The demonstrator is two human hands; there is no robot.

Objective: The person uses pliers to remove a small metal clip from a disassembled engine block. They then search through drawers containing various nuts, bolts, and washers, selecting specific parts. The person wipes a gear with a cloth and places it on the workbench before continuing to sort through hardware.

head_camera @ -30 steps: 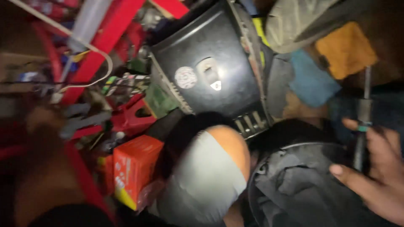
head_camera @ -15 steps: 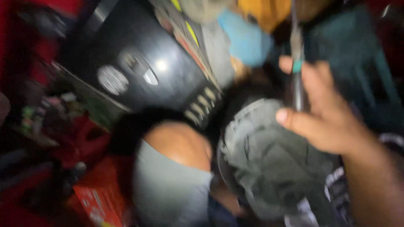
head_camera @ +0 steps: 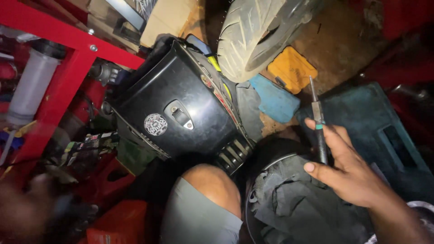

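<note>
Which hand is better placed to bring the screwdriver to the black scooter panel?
Right. The right hand holds the screwdriver beside the black panel; the left hand is a blur at lower left.

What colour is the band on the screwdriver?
Green, on the screwdriver in the right hand; head view.

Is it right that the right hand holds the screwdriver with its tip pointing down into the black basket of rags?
Not quite. In the head view the right hand does hold the screwdriver, but its tip points up, away from the black basket of rags.
</note>
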